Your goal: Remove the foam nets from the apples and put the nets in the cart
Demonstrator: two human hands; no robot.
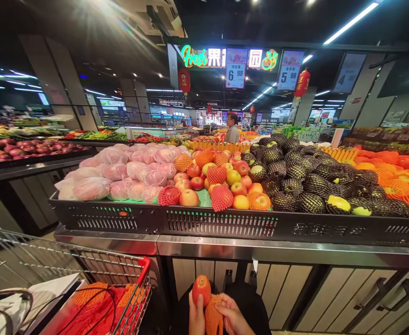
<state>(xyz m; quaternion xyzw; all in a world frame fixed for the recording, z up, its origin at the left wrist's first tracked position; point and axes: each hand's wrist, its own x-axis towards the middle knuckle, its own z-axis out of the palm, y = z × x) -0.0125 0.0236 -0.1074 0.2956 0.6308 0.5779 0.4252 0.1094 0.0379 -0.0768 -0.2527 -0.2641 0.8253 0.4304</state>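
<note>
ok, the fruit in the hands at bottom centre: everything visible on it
The fruit is round, smooth and glossy, red-orange with a paler orange patch, likely an apple. It sits upright at the bottom centre, in front of the display stand, half out of an orange foam net sleeve. The left hand grips it from below; the right hand holds the sleeve, which hangs under and beside it. Its underside is hidden.

Bare hands [218,314], dark clothing below

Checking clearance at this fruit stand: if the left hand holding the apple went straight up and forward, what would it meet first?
Probably the steel ledge above the left hand and apple; depth is unclear.
</note>
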